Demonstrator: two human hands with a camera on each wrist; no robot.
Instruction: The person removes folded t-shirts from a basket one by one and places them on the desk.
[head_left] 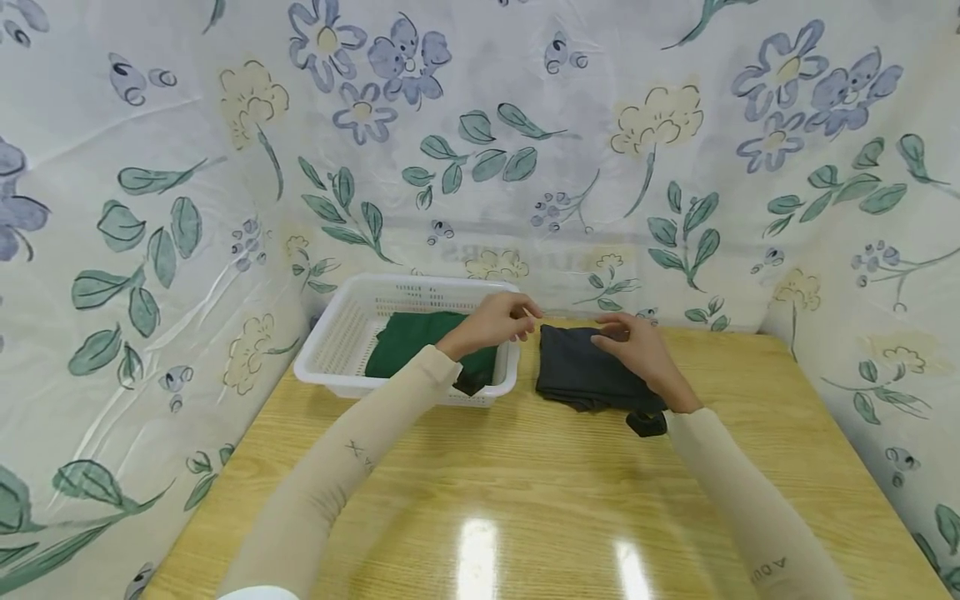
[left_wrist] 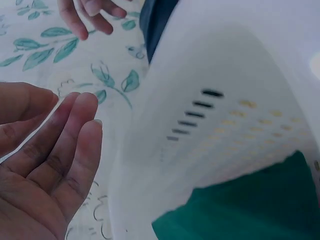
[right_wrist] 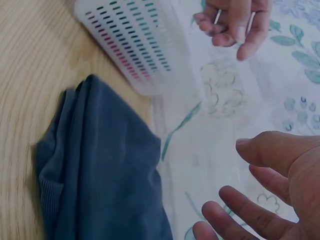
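Note:
A folded dark garment (head_left: 577,367) lies on the table to the right of a white plastic basket (head_left: 322,367). In the right wrist view the garment (right_wrist: 115,165) shows stacked layers and a ribbed edge. Inside the basket is a folded green cloth (head_left: 408,342). My left hand (head_left: 495,319) hovers over the basket's right side, fingers loosely bent and holding nothing. Above the dark garment my right hand (head_left: 633,346) is raised, its fingers slightly bent and apart, with nothing in them. In the left wrist view the left hand (left_wrist: 55,160) is beside the basket's wall.
The wooden table (head_left: 525,483) reaches toward me in front of the basket and garment. A floral sheet (head_left: 480,192) hangs behind it and along both sides. Small dark wrist devices (head_left: 647,423) sit under the wrists.

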